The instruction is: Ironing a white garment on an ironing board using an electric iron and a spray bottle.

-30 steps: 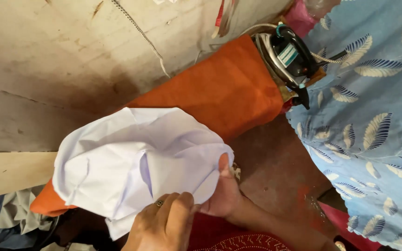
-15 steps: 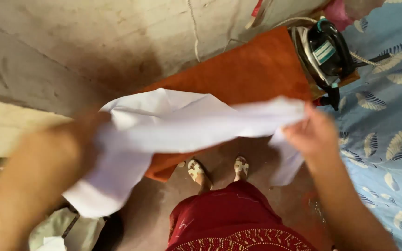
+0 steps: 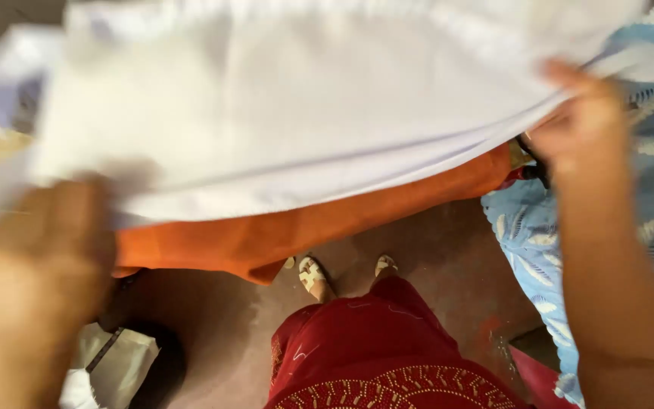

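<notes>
The white cloth [image 3: 304, 106] was bunched up a moment ago; now you hold it spread wide across the top of the frame. Your left hand [image 3: 39, 257] and right hand [image 3: 580, 125] each pinch one edge tight. The orange board [image 3: 319, 220] lies just under it. There is open floor [image 3: 221, 326] low in the middle, by your feet.
</notes>
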